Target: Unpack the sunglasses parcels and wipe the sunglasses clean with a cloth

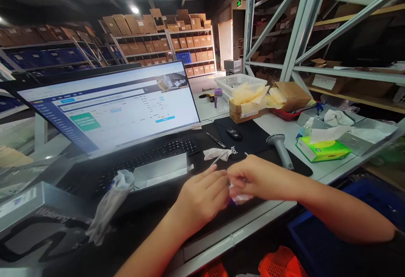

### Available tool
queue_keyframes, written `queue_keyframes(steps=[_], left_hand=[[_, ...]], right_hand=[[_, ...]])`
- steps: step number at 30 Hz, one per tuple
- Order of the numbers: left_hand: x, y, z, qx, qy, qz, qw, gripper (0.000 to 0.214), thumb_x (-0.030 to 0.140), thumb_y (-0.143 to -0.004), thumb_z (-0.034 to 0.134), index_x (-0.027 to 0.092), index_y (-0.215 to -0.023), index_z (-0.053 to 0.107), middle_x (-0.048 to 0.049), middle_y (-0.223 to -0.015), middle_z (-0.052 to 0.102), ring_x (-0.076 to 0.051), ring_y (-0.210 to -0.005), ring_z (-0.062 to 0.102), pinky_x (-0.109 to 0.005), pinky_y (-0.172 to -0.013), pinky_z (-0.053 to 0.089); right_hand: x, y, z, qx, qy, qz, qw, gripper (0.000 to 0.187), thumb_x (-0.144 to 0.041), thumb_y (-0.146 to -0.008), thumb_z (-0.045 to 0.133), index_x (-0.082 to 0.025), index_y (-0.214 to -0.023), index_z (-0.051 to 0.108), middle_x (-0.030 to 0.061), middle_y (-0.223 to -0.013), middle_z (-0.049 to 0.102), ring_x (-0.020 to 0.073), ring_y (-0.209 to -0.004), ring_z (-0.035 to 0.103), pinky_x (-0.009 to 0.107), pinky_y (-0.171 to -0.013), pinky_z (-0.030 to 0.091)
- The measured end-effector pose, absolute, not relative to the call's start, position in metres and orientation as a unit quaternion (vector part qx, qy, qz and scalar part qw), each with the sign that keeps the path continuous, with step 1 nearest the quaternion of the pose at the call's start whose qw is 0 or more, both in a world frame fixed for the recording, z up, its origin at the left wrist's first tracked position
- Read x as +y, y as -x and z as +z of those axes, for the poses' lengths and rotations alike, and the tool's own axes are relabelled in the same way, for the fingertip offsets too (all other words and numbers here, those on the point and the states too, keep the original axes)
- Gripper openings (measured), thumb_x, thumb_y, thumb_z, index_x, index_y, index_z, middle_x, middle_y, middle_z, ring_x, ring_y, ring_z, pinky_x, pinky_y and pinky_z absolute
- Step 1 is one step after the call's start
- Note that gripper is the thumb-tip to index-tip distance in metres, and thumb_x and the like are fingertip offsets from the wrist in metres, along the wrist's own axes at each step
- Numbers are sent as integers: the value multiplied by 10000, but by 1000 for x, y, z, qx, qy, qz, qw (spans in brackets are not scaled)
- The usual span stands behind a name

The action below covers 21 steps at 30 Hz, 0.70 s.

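Observation:
My left hand point(204, 194) and my right hand point(251, 178) meet over the front of the desk, fingers closed and touching. A thin grey rod point(218, 157) sticks out beyond my left thumb; the rest of it is hidden. Below my right fingers shows a crumpled white piece point(243, 198), thin like tissue or film. What lies between the fingertips cannot be made out. Just past the hands rests a folded white wipe point(217, 154). An open silver-grey box point(161, 171) lies left of them, beside a bunched clear plastic bag point(112, 203).
A monitor point(126, 108) and keyboard point(152, 154) stand at left, above a grey printed box point(41, 226). Toward the right are a mouse point(233, 133), a barcode scanner point(281, 150) and a green tissue box point(322, 149). Farther back sits a carton point(245, 114) with yellowish sheets.

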<state>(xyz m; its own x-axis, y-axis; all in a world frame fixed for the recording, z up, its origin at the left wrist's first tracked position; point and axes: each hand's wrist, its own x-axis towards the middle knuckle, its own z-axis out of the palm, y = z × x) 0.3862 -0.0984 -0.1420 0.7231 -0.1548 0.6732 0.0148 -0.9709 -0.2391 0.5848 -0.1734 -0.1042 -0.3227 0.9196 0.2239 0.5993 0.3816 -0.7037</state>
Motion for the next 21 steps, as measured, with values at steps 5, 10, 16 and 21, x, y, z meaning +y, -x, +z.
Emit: queue_keyframes(steps=[5,10,16,21], left_hand=[[-96,-380,-134,55,922,-375,78,192,296,-967,589,131,-897,657,-89,-1018,763,-219,-1071,708,-421,-1074,532],[-94,-376,-136,54,920,-385,58,162,207,-828,769,118,-894,651,-75,-1016,766,-206,-1039,719,-390,-1086,527],[-88,-367,-132,31,910,-410,49,240,169,-776,819,102,-935,652,-89,-1019,761,-199,-1048,709,-374,-1094,524],[-82,-369,-133,-8,895,-443,56,238,149,-777,806,102,-954,654,-78,-935,749,-192,-996,710,-388,-1089,524]], right_hand=[[-167,-617,-94,-759,395,435,280,343,-175,-812,676,-187,-574,430,-85,-553,439,63,-528,393,175,-494,304],[-161,-647,-107,-695,361,541,305,443,-285,-702,838,-176,-572,429,-99,-519,417,37,-470,357,146,-431,281],[-155,-668,-116,-561,383,554,482,435,-390,-659,892,-193,-800,530,-81,-540,563,63,-420,484,146,-412,357],[-167,-679,-138,-390,471,335,717,415,-372,-716,870,-220,-1029,643,1,-711,732,129,-591,669,181,-534,496]])
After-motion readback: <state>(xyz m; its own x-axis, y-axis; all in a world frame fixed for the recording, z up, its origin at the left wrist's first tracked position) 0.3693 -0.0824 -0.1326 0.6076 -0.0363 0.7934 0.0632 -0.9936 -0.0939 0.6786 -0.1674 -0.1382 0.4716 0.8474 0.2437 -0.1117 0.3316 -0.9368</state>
